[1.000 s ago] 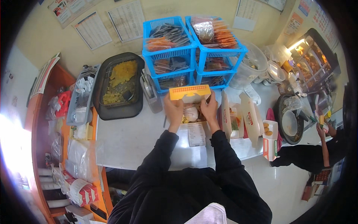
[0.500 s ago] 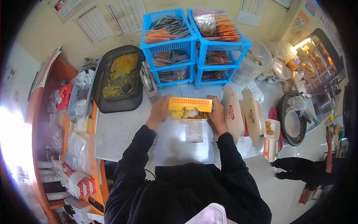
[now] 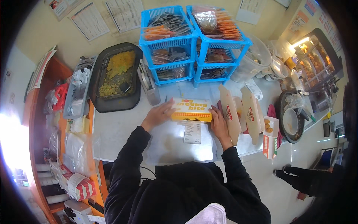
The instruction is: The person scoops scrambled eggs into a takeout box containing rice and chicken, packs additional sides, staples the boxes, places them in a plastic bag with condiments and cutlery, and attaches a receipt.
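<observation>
- Yellow-white food carton (image 3: 191,110) sits centrally on metal counter (image 3: 119,130); lid down, tuck unclear.
- Left hand (image 3: 158,114) and right hand (image 3: 220,127) grasp its left and right ends.
- Two white cartons (image 3: 231,115), right: lids up, unclosed.

Head view, wide fisheye: the left of two cameras worn side by side on the person's head. Seen from where I stand, the lens faces steeply down and forward, past the person's black top (image 3: 171,194), onto the table (image 3: 119,136). The left hand (image 3: 158,115) and right hand (image 3: 220,126) lie near, about mid-view. The wall (image 3: 267,22) fills the top, the floor (image 3: 263,183) the lower right; straight edges bend rimward.
</observation>
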